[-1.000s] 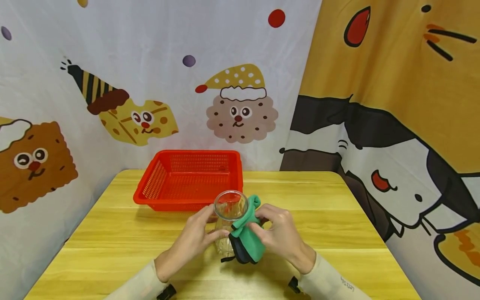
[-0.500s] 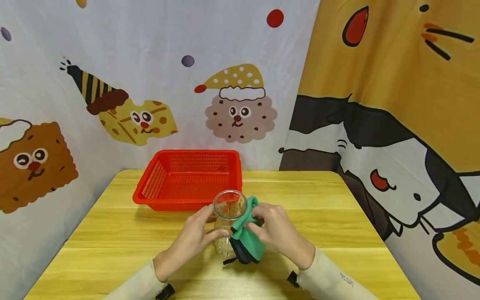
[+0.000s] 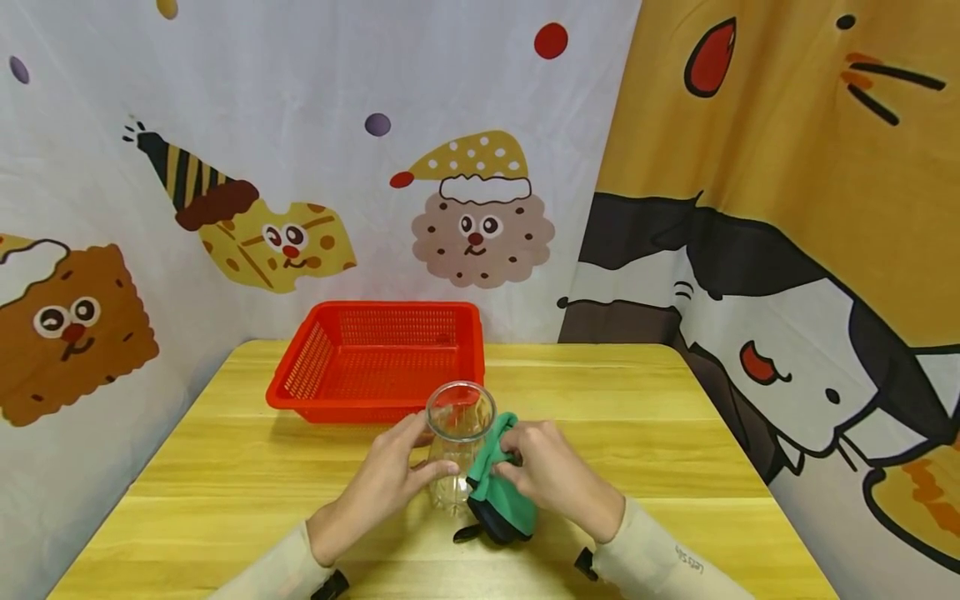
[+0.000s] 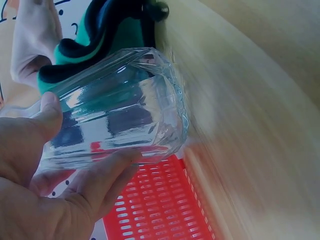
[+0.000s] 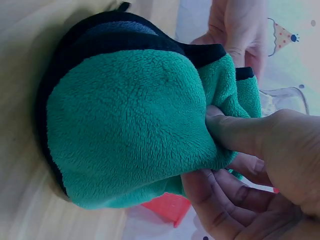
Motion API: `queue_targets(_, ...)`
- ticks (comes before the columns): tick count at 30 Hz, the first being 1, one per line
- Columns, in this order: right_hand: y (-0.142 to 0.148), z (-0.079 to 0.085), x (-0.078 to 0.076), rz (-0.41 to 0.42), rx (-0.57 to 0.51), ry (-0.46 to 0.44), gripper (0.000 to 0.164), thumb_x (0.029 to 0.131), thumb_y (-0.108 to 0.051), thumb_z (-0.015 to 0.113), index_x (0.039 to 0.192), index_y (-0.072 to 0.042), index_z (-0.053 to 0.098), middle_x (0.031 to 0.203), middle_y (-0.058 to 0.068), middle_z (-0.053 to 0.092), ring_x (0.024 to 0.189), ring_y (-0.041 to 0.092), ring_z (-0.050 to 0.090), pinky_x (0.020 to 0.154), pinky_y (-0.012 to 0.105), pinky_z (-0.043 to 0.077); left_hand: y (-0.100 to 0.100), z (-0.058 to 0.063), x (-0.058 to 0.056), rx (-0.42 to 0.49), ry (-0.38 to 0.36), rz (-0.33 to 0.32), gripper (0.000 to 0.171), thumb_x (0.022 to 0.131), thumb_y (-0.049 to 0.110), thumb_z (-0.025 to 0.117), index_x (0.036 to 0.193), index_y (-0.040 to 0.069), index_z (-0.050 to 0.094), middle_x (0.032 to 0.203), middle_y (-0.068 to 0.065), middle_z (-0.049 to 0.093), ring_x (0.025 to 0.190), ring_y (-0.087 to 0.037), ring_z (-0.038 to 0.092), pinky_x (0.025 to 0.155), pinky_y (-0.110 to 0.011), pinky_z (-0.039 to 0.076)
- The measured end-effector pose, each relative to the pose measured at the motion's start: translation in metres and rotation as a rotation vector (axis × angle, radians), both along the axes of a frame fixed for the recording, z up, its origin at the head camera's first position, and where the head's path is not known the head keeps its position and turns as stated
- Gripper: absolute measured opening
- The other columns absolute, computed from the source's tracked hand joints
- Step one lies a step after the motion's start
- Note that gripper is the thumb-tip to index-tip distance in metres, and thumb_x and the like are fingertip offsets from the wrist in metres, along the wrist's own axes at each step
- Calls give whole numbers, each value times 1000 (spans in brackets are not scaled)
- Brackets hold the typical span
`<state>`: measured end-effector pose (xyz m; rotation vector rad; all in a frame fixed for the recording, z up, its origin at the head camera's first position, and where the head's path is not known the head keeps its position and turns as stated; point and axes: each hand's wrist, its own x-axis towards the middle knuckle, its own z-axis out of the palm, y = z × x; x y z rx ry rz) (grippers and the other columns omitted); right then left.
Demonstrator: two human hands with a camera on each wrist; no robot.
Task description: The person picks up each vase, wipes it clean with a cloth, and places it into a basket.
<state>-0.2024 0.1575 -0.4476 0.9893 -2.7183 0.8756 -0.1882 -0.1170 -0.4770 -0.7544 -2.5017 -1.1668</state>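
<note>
A clear glass jar (image 3: 452,454) stands upright on the table, its round mouth facing up and its base faceted in the left wrist view. My left hand (image 3: 382,479) holds it from the left, thumb on the near side and fingers behind. In my right hand (image 3: 562,479) is a plush green cleaning cloth (image 3: 510,504) with black edging and a dark grey reverse, pinched between thumb and fingers. The bunched cloth (image 5: 125,120) lies against the jar's right side, hiding part of it. Its lower end hangs down close to the tabletop.
A red plastic basket (image 3: 375,408) with perforated walls stands at the back left of the wooden table (image 3: 637,417), just behind the jar. A curtain printed with cartoon figures (image 3: 480,237) hangs behind the table and along its sides.
My right hand has shifted slightly, and the cloth has slid lower along the jar's right side, uncovering more glass. The left hand and jar stay in place.
</note>
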Motion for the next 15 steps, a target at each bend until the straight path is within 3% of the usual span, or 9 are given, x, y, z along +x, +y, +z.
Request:
queue_targets(3,1,-4,0,6,8,-48,48,94,-1,96,69,-15,58,67,-12,44,65,-4,43,53,9,43,1,1,0,5,-7,0,72,94,25,98,158,11,67,134,-14,83,117,-35,87,99,-53,75)
queue_targets(6,1,-7,0,8,16,-82,50,95,-2,96,68,-16,56,67,-12,41,64,-5,42,52,9,40,2,2,1,7,-20,3,72,93,22,98,157,11,68,135,-14,82,117,-35,87,98,-54,75)
queue_targets(15,2,-15,0,3,58,-105,28,94,-3,97,78,-14,76,77,-3,76,68,-5,55,53,11,51,2,2,2,16,-55,17,71,94,26,99,157,13,67,139,-13,81,118,-39,87,96,-52,76)
